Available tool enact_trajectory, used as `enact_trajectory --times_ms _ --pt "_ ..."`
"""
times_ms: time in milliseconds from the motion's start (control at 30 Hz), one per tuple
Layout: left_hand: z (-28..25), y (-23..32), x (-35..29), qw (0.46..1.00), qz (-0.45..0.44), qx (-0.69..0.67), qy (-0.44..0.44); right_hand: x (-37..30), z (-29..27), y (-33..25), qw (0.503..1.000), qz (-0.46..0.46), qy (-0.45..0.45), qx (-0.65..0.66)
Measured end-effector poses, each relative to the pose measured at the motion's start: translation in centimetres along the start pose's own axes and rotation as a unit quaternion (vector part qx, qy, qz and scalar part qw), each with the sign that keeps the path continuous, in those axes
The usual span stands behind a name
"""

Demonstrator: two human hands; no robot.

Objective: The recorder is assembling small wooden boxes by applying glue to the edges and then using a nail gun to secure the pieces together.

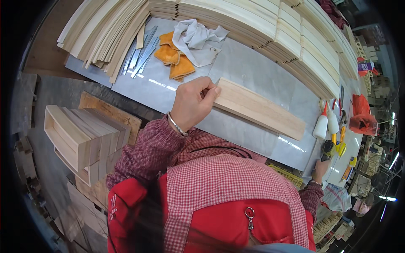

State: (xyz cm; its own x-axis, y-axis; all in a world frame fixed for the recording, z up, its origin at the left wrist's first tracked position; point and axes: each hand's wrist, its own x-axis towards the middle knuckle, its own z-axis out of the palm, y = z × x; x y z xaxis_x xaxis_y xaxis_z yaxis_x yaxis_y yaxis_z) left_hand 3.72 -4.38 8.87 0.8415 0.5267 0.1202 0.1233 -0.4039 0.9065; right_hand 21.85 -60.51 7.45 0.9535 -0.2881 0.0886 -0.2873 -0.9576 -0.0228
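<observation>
Glossy grey tabletop (249,63) carries a long, pale wooden board (257,107), its left end pinched between the left hand (193,101)'s thumb and fingers. White plastic bottles (321,126) stand off the board's right end; the right hand (321,169) is also rightward, its grip unclear. Crumpled orange cloth (172,58) lies beyond the board's left end.

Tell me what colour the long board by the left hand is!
The long board is pale, light tan wood; the head view shows it best.
</observation>
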Motion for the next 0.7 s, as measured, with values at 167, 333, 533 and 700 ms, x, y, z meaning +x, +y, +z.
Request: enact_trajectory --times_ms 167,333,533,700 --pt "0.6 -0.3 0.1 0.999 0.015 -0.033 0.023 0.7 -2.6 -0.4 0.991 0.034 -0.102 0.074" --pt "0.7 -0.9 0.1 0.997 0.031 -0.059 0.031 -4.5 -12.9 -9.3 0.926 0.008 -0.145 0.349" --pt "0.7 -1.3 0.2 0.995 0.026 -0.085 0.035 -11.8 -20.6 -25.6 0.903 -0.140 -0.250 0.320" --pt "0.9 -1.5 0.4 0.994 0.047 -0.092 0.040 -15.5 -22.2 -34.0 0.887 -0.098 -0.431 0.132"
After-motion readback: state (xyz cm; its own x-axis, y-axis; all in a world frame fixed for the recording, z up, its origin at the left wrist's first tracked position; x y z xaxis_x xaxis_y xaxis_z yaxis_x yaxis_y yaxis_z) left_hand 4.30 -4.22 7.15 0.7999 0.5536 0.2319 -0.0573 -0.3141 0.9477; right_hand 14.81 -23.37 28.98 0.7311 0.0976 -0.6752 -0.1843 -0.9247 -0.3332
